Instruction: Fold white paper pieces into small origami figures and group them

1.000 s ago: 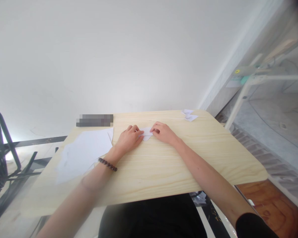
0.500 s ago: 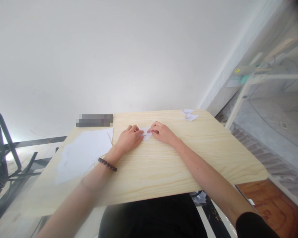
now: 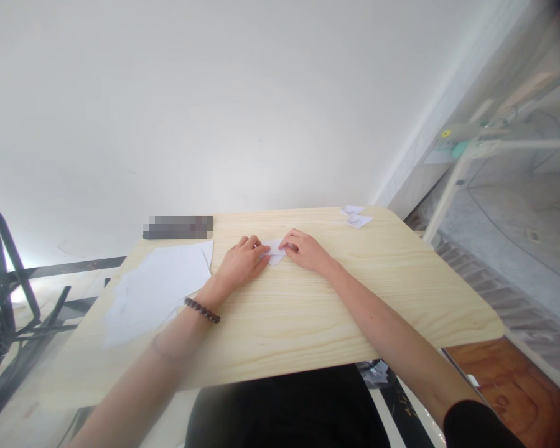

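A small folded piece of white paper (image 3: 275,252) lies on the table in front of me, between my two hands. My left hand (image 3: 243,260), with a dark bead bracelet on its wrist, grips the paper's left end between thumb and fingers. At the right end, my right hand (image 3: 305,250) pinches the paper with its fingers curled in. Parts of the paper under the fingertips are hidden. Left of my left hand is a spread stack of white sheets (image 3: 161,283).
The light wood table (image 3: 317,317) stands against a white wall. Small folded white papers (image 3: 358,220) rest at its back right. A blurred-out dark object (image 3: 178,227) lies at the back left. A black chair (image 3: 9,280) stands to the left, a white metal frame (image 3: 448,193) to the right.
My right fingertips have shifted very slightly along the folded paper. My left hand keeps its place, and the other things have not moved.
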A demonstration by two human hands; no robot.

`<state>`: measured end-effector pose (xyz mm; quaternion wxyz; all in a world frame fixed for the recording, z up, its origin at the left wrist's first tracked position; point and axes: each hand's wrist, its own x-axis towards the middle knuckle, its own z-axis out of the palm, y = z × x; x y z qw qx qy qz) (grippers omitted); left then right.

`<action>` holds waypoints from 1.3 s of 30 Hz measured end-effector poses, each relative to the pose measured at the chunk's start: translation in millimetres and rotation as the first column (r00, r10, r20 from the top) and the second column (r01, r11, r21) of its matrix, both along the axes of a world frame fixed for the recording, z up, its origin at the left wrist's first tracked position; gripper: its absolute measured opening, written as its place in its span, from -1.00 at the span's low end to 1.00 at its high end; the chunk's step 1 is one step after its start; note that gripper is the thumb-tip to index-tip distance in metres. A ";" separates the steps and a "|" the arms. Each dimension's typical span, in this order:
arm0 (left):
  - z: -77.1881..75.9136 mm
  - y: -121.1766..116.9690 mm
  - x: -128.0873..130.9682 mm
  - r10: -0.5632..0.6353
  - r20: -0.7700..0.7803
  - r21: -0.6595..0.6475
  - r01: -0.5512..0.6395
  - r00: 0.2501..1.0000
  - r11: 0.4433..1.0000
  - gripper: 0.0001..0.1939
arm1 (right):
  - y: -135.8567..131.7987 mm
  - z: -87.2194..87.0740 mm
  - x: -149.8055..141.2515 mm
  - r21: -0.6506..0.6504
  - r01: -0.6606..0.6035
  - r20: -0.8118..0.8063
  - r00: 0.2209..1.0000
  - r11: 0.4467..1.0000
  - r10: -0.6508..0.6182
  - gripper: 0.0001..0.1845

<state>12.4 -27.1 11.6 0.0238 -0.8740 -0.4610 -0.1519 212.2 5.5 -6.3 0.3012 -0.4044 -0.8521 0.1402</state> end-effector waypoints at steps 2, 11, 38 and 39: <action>0.0 -0.1 0.2 0.003 0.004 0.001 -0.003 1.000 1.000 -0.70 | -0.4 0.2 -0.1 -0.003 0.004 0.001 1.000 1.000 -0.004 -0.75; 0.8 -1.0 1.1 0.016 0.011 -0.003 -0.016 1.000 1.000 -0.71 | -1.2 0.9 -0.6 -0.013 0.015 0.000 1.000 1.000 -0.015 -0.75; -0.3 1.6 1.6 0.008 0.006 -0.020 -0.008 1.000 1.000 -0.70 | 0.7 5.7 0.4 0.058 0.005 0.137 0.990 0.998 -0.013 -0.70; 0.0 1.5 1.6 0.009 0.006 -0.019 -0.009 1.000 1.000 -0.70 | 1.6 6.2 1.6 0.054 0.006 0.139 0.990 0.999 -0.014 -0.70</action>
